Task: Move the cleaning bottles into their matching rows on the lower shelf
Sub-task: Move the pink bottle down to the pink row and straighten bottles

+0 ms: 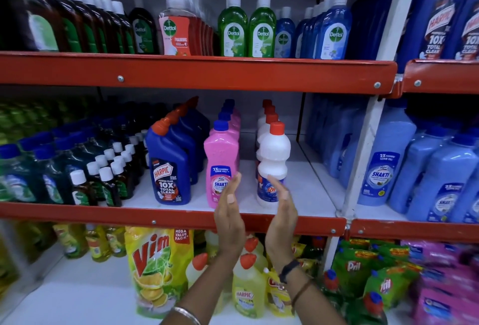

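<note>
Red-orange shelf edge (pixel 181 214), white boards. Navy Harpic bottle (pixel 169 166) with red cap, pink Shakti bottle (pixel 220 158) capped blue, white bottle (pixel 274 156) capped red, its label seemingly blue.

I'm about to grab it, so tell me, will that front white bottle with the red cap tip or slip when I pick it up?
The white bottle looks tall and narrow, so a push up high may tip it. Its pinched waist should give a decent grip. Probably rigid plastic, likely heavy if full.

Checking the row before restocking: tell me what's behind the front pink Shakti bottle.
Behind the front pink Shakti bottle runs a single-file row of pink bottles with blue caps. Only caps and shoulders show; their labels and the exact count are hidden.
</note>
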The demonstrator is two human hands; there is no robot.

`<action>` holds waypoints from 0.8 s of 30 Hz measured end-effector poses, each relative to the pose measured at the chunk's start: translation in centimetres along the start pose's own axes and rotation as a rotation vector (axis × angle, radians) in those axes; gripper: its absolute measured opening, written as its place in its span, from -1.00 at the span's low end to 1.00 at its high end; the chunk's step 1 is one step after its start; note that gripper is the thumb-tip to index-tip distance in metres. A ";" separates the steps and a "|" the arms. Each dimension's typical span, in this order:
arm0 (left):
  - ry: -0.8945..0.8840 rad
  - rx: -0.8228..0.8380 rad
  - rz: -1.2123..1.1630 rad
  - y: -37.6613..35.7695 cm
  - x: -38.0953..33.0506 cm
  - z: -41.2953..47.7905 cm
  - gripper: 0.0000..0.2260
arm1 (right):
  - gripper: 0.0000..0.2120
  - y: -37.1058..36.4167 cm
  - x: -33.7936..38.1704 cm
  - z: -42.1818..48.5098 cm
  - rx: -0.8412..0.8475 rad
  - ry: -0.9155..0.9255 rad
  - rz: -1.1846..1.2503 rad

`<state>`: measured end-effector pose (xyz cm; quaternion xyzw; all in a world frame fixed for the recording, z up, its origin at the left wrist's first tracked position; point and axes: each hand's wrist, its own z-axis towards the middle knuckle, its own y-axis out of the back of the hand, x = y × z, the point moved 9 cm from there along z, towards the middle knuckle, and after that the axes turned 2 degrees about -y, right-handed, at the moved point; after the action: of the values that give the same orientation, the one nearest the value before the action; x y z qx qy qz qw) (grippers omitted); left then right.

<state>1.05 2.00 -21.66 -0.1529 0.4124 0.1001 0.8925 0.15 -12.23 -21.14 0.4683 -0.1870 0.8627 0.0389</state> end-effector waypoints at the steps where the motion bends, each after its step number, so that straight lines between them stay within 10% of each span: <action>1: -0.066 -0.047 0.007 1.2 -0.1 -0.1 -0.54 | -0.47 -1.8 -0.3 -0.5 0.078 -0.016 -0.007; 9: 0.202 0.011 -0.060 4.4 1.8 4.5 -0.56 | -0.30 -8.3 -3.6 0.6 0.222 -0.357 0.126; 24: 0.345 0.251 -0.087 4.1 3.9 6.3 -0.41 | -0.32 -8.3 -5.3 1.5 0.135 -0.457 0.178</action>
<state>6.73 8.20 -21.59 -0.0729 0.5611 -0.0186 0.8244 6.27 -4.48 -22.37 0.6345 -0.1732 0.7449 -0.1121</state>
